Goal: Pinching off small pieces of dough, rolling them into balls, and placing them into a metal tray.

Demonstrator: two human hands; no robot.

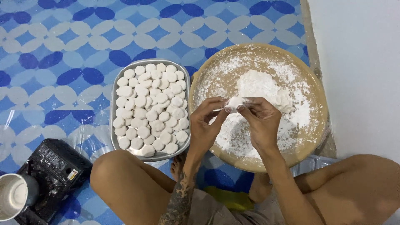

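My left hand and my right hand meet over a round tan tray dusted with white flour. Both hands pinch a small white dough piece between their fingertips. A heap of white flour or dough lies in the tray just beyond the hands. To the left, a rectangular metal tray holds several round white dough balls packed close together.
I sit cross-legged on a blue-and-white patterned floor mat, my knees at the bottom. A black appliance and a metal cup stand at the lower left. A white wall runs along the right.
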